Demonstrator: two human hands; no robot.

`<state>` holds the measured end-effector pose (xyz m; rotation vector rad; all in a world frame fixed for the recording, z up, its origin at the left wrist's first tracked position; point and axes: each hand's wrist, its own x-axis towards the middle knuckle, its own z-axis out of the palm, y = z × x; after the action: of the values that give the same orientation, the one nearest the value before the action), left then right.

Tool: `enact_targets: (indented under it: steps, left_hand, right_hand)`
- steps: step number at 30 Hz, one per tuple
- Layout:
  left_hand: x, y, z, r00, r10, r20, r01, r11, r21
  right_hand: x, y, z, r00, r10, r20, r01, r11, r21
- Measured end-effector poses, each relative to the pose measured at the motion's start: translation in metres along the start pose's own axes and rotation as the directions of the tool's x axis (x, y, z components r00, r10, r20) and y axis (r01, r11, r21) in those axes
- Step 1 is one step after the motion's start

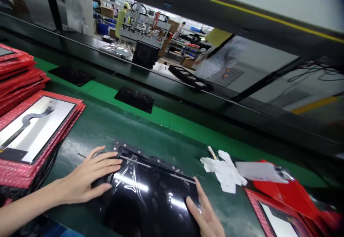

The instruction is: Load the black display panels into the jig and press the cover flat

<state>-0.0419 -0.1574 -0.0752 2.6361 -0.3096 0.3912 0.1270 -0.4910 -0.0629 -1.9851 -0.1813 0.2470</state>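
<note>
A glossy black panel (150, 201) in a dark frame lies on the green mat in front of me, with thin clear film or wire lines across its top. My left hand (86, 176) lies flat on the panel's left upper corner, fingers stretched out. My right hand (205, 215) rests on the panel's right edge with its fingers extended and apart. Neither hand holds anything.
Stacks of red bagged panels (32, 129) stand at the left; more red bags (285, 194) lie at the right. Crumpled white paper (224, 170) sits beside the panel. Two black panels (134, 99) ride the green conveyor. Beyond the rail, a person in white (225, 56) and machines.
</note>
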Motion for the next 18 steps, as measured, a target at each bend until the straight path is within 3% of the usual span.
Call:
enact_targets:
  steps: [3, 6, 12, 18]
  left_hand:
    - [0.000, 0.002, 0.007, 0.999, -0.016, 0.044, 0.016, 1.000, 0.010]
    - [0.003, -0.002, 0.009, 0.999, -0.016, 0.045, 0.016, 1.000, 0.007]
    - [0.004, -0.007, 0.011, 0.998, -0.029, 0.049, 0.030, 0.999, -0.019]
    - [0.007, -0.006, 0.012, 0.999, -0.045, 0.027, 0.046, 0.998, -0.048]
  right_hand:
    - [0.007, -0.006, 0.015, 0.996, 0.086, 0.023, -0.087, 0.995, 0.042]
    - [0.013, -0.001, 0.015, 0.992, 0.122, 0.042, -0.124, 0.991, 0.048]
    - [0.024, 0.011, 0.010, 0.994, 0.089, 0.071, -0.085, 0.995, -0.053]
    - [0.022, -0.006, 0.020, 0.992, 0.122, 0.019, -0.122, 0.993, -0.003]
